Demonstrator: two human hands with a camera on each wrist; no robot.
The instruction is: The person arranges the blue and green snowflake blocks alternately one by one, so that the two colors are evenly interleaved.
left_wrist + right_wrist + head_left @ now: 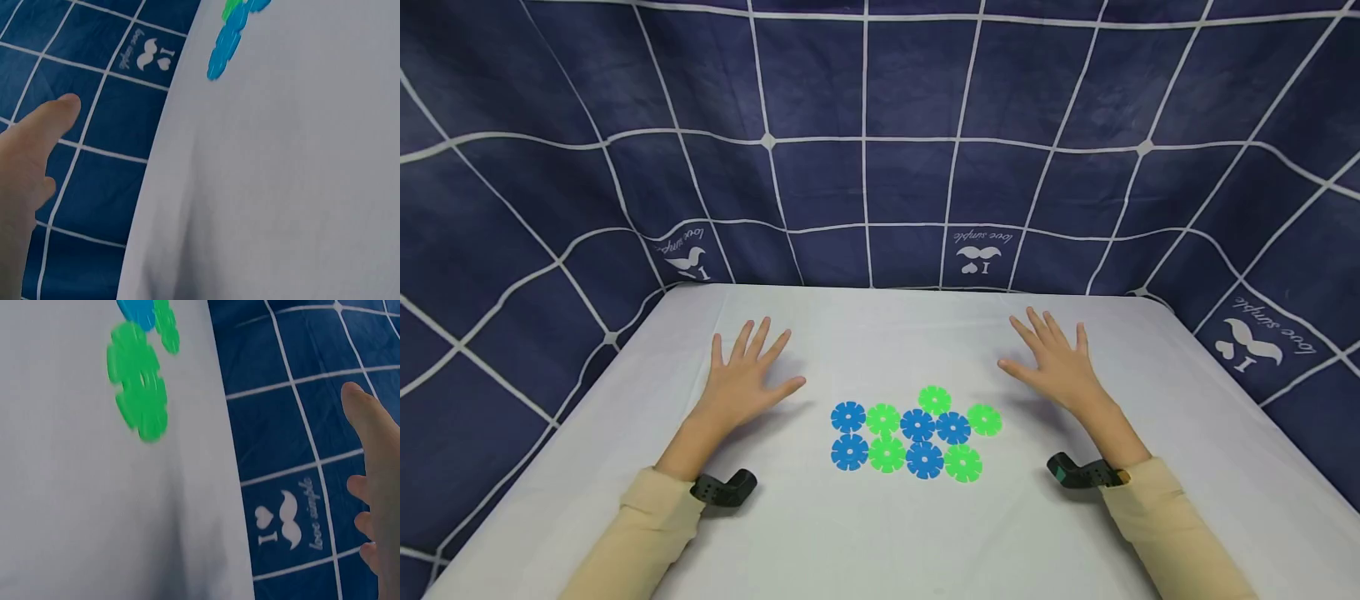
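Several flat, notched plastic discs lie in a loose cluster on the white tabletop, among them a blue disc [841, 454] at the left and a green disc [962, 473] at the front right. To the left of the cluster is my left hand [740, 387], held palm down with fingers spread and nothing in it. My right hand [1062, 371] is on the other side, fingers likewise spread and holding nothing. Shadows fall beneath both hands, and neither touches a disc. The right wrist view shows a green disc [130, 353] close up; the left wrist view catches blue discs [226, 44] at its top edge.
A white cloth covers the table [820, 542]. Dark blue fabric [910, 92] with white grid lines hangs behind the table and along both sides. Each wrist wears a black strapped camera, the left camera [730, 489] and the right camera [1075, 472].
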